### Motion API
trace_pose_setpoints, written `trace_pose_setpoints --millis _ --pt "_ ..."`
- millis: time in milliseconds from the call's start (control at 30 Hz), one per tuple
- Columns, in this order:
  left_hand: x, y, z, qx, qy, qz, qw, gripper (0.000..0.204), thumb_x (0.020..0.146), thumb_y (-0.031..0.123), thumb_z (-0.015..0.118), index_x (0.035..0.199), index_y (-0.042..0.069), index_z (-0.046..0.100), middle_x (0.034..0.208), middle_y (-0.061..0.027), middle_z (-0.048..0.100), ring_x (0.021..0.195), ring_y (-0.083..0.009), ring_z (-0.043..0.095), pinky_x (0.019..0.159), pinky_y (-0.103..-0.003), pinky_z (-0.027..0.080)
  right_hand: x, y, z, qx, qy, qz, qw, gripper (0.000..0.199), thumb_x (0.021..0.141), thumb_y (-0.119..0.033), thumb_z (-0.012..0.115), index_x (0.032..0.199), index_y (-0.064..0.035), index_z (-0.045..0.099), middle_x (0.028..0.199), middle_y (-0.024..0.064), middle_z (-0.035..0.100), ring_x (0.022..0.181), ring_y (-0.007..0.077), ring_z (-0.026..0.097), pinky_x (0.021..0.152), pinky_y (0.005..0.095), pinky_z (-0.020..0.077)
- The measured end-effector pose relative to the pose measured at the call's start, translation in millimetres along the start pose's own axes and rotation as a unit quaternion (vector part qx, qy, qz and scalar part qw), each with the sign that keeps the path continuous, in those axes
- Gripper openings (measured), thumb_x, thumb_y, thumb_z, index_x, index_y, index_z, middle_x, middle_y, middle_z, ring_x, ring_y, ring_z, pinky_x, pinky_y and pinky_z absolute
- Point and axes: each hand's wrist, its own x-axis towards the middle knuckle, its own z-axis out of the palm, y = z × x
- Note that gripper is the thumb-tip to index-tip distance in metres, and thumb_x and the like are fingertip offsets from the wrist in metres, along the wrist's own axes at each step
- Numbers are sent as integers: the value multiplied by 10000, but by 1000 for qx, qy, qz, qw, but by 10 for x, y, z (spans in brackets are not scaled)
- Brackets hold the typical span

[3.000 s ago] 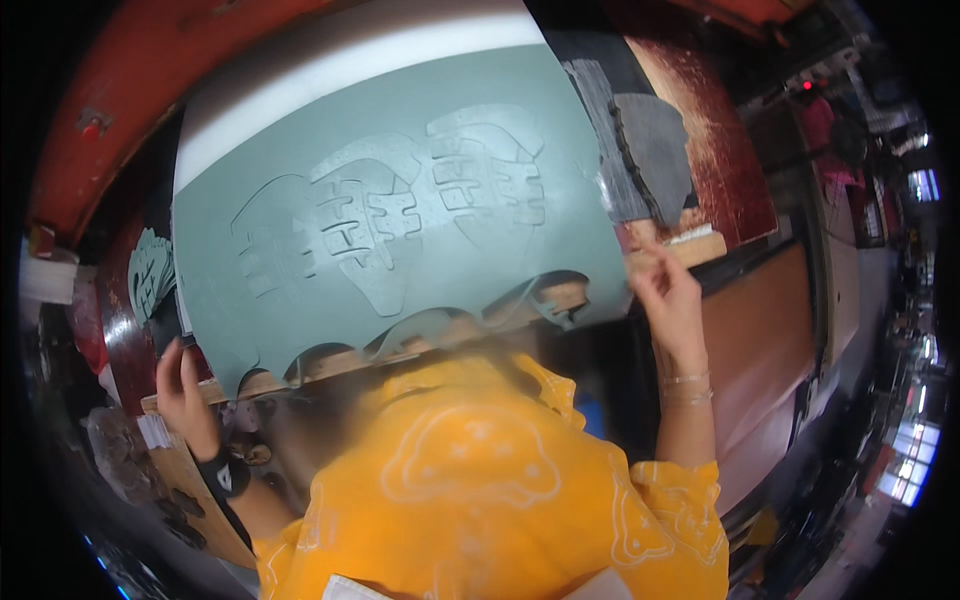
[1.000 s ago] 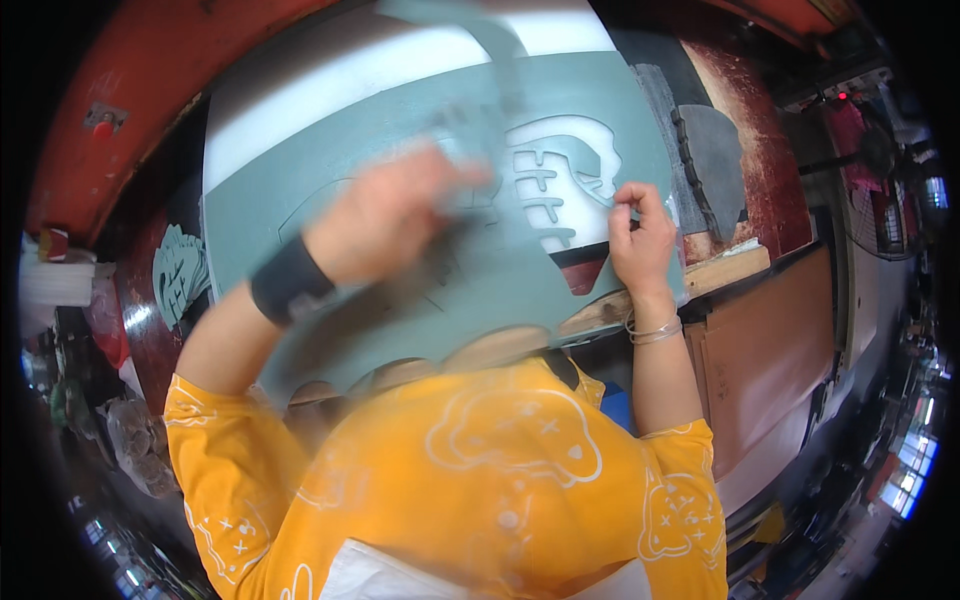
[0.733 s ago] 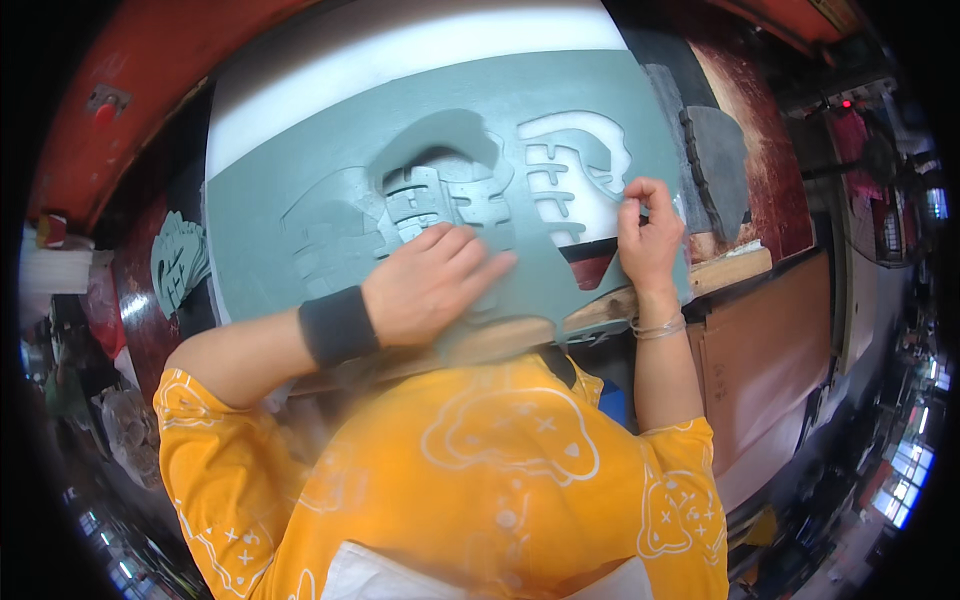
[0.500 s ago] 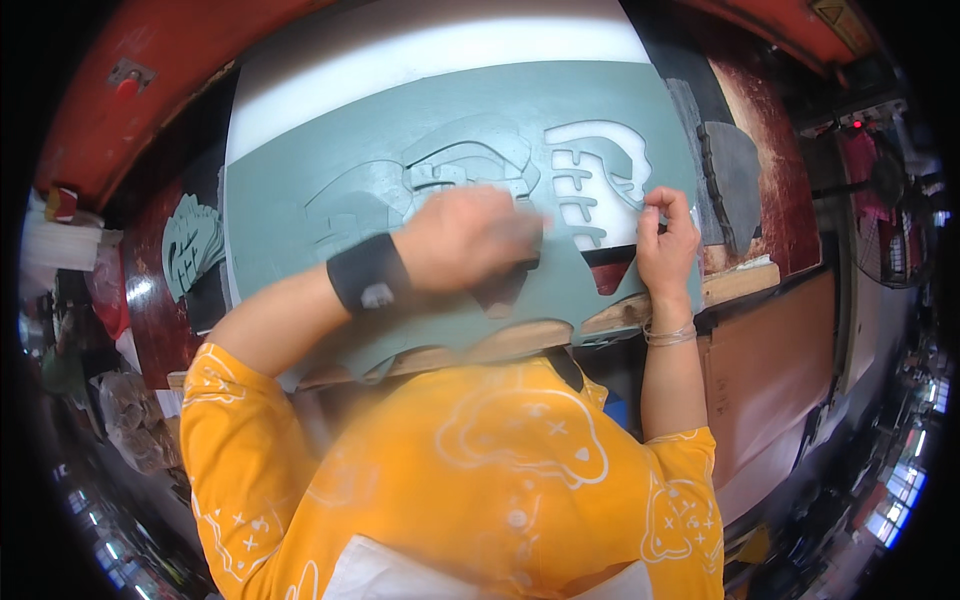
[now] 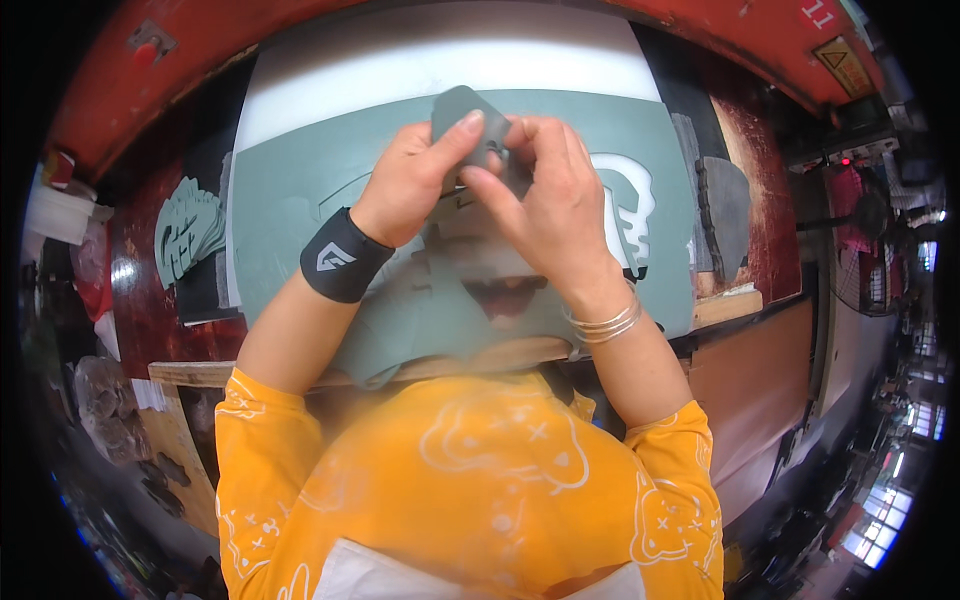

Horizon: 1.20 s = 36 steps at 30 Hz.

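Note:
A small grey-green cut piece [image 5: 462, 106] is held up between my two hands above a sheet of the same colour. My left hand [image 5: 410, 180], with a black band at the wrist, pinches it with the thumb on top. My right hand [image 5: 555, 205], wearing thin bracelets, closes on the piece's right side, its fingertips partly hidden. Beneath them lies the grey-green sheet [image 5: 280, 190], with cut outlines in it and a curved opening at the right that shows white. My hands hide the sheet's middle.
A white board [image 5: 450, 45] extends behind the sheet. Stacked cut-out pieces [image 5: 188, 232] lie at the left, and darker grey pieces [image 5: 725, 215] at the right. A red machine frame with a red button [image 5: 146, 55] borders the far side. A fan [image 5: 870, 235] stands at the far right.
Both hands have come together and moved up over the sheet, the right one leaving the sheet's right side. The cut piece now shows raised between them. The view has shifted slightly.

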Motion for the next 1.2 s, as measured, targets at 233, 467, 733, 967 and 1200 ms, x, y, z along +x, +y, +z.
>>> trace_pose_setpoints --millis 233,467,733,967,1200 --pt "419 45 -207 -77 50 20 996 364 981 309 448 1156 34 612 833 -47 631 766 -128 566 718 -278 479 -316 198 -92 85 -75 12 994 129 788 -17 566 908 -57 537 699 118 586 588 279 576 551 354 465" --pt "1102 792 -1033 -240 23 157 958 318 977 260 396 1000 4 583 876 -88 635 830 -266 631 817 -389 515 -798 359 -56 63 -169 -10 984 113 721 21 556 808 -49 577 670 89 561 564 237 551 516 311 437" --pt "5 868 -880 502 24 326 801 238 922 169 493 1104 56 596 896 -67 624 821 -202 606 756 -327 506 -783 378 -64 126 -160 72 976 91 795 17 543 867 -16 588 747 87 621 597 172 625 524 261 503" --pt "-1245 -342 -524 635 -157 204 728 443 756 94 551 1199 95 556 899 -87 520 933 -256 524 851 -354 449 -795 429 -26 118 -144 48 981 80 825 23 531 890 8 574 749 92 631 601 154 657 521 242 515" --pt "-1228 -304 -524 690 -185 265 648 511 730 157 582 1236 107 526 958 -89 524 994 -276 519 909 -370 426 -786 383 -5 115 -132 46 983 76 837 2 527 901 2 570 759 87 639 577 152 645 506 244 498"
